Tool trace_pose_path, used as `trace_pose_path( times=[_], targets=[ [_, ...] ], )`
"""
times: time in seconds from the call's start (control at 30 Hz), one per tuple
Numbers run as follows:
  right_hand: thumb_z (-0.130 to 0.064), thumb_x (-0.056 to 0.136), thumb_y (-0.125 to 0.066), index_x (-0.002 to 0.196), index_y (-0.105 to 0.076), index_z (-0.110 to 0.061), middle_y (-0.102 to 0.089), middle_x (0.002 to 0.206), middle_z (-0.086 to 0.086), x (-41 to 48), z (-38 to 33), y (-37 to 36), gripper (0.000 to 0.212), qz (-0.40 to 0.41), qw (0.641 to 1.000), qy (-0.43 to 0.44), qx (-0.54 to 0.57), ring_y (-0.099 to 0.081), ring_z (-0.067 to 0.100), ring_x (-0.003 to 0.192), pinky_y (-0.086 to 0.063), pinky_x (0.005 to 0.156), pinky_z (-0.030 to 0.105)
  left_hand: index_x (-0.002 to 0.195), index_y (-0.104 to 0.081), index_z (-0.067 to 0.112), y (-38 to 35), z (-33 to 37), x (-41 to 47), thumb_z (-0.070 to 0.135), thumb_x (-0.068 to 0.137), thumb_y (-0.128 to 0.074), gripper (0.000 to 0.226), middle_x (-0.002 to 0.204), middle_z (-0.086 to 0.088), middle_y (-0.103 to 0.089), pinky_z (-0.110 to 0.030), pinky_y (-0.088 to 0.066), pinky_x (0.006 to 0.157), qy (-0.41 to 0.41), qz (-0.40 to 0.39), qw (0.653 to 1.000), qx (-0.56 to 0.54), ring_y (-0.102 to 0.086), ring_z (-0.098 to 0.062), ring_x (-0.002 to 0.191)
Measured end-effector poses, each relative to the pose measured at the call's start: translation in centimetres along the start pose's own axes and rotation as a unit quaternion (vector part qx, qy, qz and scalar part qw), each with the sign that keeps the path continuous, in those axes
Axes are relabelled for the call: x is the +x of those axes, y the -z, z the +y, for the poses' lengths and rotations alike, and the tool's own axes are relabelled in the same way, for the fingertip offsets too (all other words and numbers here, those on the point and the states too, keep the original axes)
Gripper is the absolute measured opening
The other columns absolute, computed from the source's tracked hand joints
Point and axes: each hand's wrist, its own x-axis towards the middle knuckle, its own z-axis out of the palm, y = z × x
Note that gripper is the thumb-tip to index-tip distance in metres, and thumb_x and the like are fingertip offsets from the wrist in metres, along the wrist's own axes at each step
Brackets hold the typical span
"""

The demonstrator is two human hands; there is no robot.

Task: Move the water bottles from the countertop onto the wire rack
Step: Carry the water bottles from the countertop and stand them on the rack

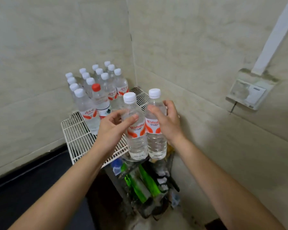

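Observation:
Two clear water bottles with white caps and orange labels stand upright side by side at the front edge of the white wire rack (76,135). My left hand (113,128) grips the left bottle (136,140) around its shoulder. My right hand (166,122) wraps the right bottle (156,143) near its upper body. Behind them, several more white-capped bottles (100,80) are grouped in rows at the back left of the rack. One red-capped bottle (100,100) stands among them.
The rack sits in a corner between two beige tiled walls. A dark countertop (32,185) lies to the lower left. Below the rack are green bottles (148,181) and clutter. A wall socket box (249,92) hangs at right.

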Motion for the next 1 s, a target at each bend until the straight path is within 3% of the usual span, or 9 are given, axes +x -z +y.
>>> trace_pose_path(
  times=[0.17, 0.23, 0.37, 0.53, 0.63, 0.73, 0.83, 0.93, 1.0],
  targets=[
    [-0.043, 0.083, -0.08, 0.124, -0.053, -0.029, -0.068, 0.116, -0.008, 5.9, 0.2, -2.9, 0.052, 0.041, 0.997, 0.045, -0.037, -0.069, 0.008, 0.103, -0.058, 0.089, 0.033, 0.12, -0.069, 0.012, 1.8, -1.5, 4.9, 0.046, 0.069, -0.089, 0.065, 0.111, -0.003, -0.077, -0.049, -0.057, 0.096, -0.018, 0.09, 0.995, 0.025, -0.075, -0.02, 0.102],
    [-0.048, 0.081, -0.08, 0.127, -0.058, -0.025, -0.072, 0.116, -0.006, 8.1, 0.7, -3.6, 0.056, 0.048, 0.997, 0.047, -0.042, -0.07, 0.01, 0.105, -0.058, 0.095, 0.039, 0.121, -0.068, 0.013, 2.1, -2.5, 6.9, 0.043, 0.071, -0.088, 0.062, 0.11, -0.001, -0.077, -0.047, -0.058, 0.095, -0.026, 0.131, 0.991, 0.027, -0.075, -0.016, 0.101],
    [-0.049, 0.079, -0.077, 0.109, -0.068, -0.033, -0.075, 0.109, -0.008, 11.1, 2.7, -4.8, 0.035, 0.014, 0.993, 0.068, -0.091, -0.069, 0.008, 0.106, -0.055, 0.1, 0.047, 0.119, -0.064, 0.015, 2.4, -4.9, 9.6, 0.041, 0.071, -0.088, 0.06, 0.109, 0.003, -0.073, -0.041, -0.059, 0.093, -0.019, 0.161, 0.984, 0.076, -0.072, -0.012, 0.099],
    [-0.045, 0.086, -0.076, 0.095, -0.069, -0.043, -0.075, 0.1, -0.013, 14.5, 2.9, -5.2, 0.012, -0.084, 0.983, 0.082, -0.142, -0.069, 0.003, 0.097, -0.057, 0.094, 0.048, 0.122, -0.062, 0.015, 2.6, -5.9, 11.1, 0.047, 0.07, -0.083, 0.065, 0.113, 0.003, -0.073, -0.03, -0.059, 0.089, -0.012, 0.143, 0.985, 0.091, -0.071, -0.01, 0.102],
    [-0.043, 0.088, -0.076, 0.107, -0.066, -0.044, -0.073, 0.112, -0.014, 16.2, 2.2, -4.5, 0.022, -0.154, 0.969, 0.096, -0.168, -0.067, 0.005, 0.107, -0.056, 0.098, 0.046, 0.129, -0.056, 0.024, 2.8, -5.0, 11.3, 0.038, 0.077, -0.083, 0.06, 0.126, 0.009, -0.066, -0.027, -0.054, 0.096, -0.042, 0.11, 0.983, 0.137, -0.064, -0.008, 0.117],
    [-0.044, 0.093, -0.069, 0.131, -0.059, -0.041, -0.065, 0.131, -0.017, 17.3, 1.6, -3.7, 0.039, -0.228, 0.957, 0.106, -0.143, -0.06, 0.003, 0.122, -0.051, 0.108, 0.039, 0.135, -0.055, 0.033, 2.9, -2.9, 11.2, 0.02, 0.088, -0.078, 0.054, 0.133, 0.016, -0.064, -0.023, -0.05, 0.1, -0.149, 0.083, 0.968, 0.185, -0.059, -0.007, 0.125],
    [-0.036, 0.103, -0.056, 0.137, -0.053, -0.044, -0.06, 0.13, -0.023, 17.7, 1.7, -2.7, 0.035, -0.313, 0.928, 0.14, -0.145, -0.055, -0.005, 0.121, -0.045, 0.112, 0.03, 0.128, -0.067, 0.023, 2.3, -1.4, 11.0, 0.021, 0.094, -0.066, 0.033, 0.136, 0.008, -0.065, -0.032, -0.049, 0.106, -0.219, 0.061, 0.933, 0.28, -0.057, -0.011, 0.131],
    [-0.044, 0.103, -0.054, 0.141, -0.055, -0.041, -0.062, 0.139, -0.015, 18.5, 2.3, -1.7, 0.038, -0.312, 0.911, 0.202, -0.179, -0.059, 0.002, 0.123, -0.051, 0.106, 0.035, 0.136, -0.063, 0.013, 2.2, -0.6, 10.6, 0.015, 0.098, -0.057, 0.038, 0.151, 0.002, -0.053, -0.025, -0.036, 0.117, -0.195, 0.017, 0.904, 0.381, -0.044, -0.01, 0.143],
    [-0.054, 0.098, -0.058, 0.138, -0.058, -0.041, -0.068, 0.128, -0.011, 19.3, 2.7, -1.4, 0.042, -0.254, 0.903, 0.25, -0.241, -0.063, 0.008, 0.112, -0.054, 0.095, 0.037, 0.143, -0.056, 0.013, 2.6, 0.0, 10.3, 0.012, 0.1, -0.051, 0.043, 0.155, 0.002, -0.048, -0.024, -0.031, 0.119, -0.17, -0.015, 0.89, 0.422, -0.04, -0.01, 0.146]
  ],
)
